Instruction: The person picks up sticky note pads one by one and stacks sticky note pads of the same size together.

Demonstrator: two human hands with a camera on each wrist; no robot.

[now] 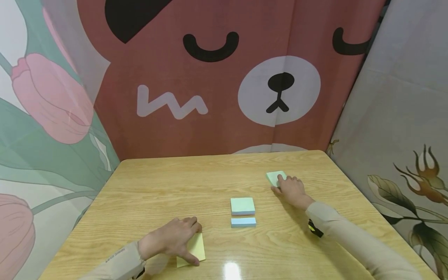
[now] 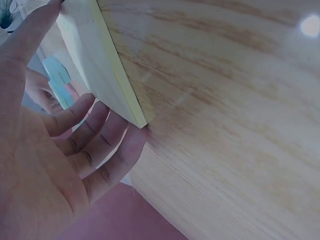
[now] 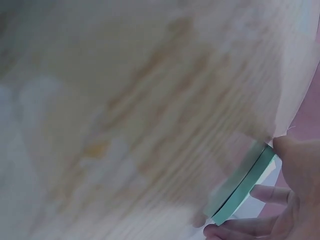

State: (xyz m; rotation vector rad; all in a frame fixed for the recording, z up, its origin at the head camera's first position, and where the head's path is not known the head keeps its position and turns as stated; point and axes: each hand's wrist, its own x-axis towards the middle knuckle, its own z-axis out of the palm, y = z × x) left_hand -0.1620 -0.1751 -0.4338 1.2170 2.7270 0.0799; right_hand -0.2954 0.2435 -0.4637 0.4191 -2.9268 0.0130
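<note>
A yellow sticky note pad [image 1: 196, 248] lies at the front of the table, left of the middle. My left hand [image 1: 175, 238] spans it, the thumb at its near edge and the fingertips at its far edge. In the left wrist view the curled fingers touch one end of the pad [image 2: 85, 45]. Farther back on the right, my right hand [image 1: 291, 189] holds a light green sticky note pad [image 1: 274, 176]. The right wrist view shows this green pad [image 3: 245, 187] edge-on between thumb and fingers, close to the tabletop.
Between the hands, a pale green pad [image 1: 242, 204] sits on a bluish layer, with a narrow blue pad [image 1: 243, 222] just in front of it. The wooden table [image 1: 168, 182] ends at a bear-print curtain [image 1: 168, 132]; printed curtains also hang at both sides.
</note>
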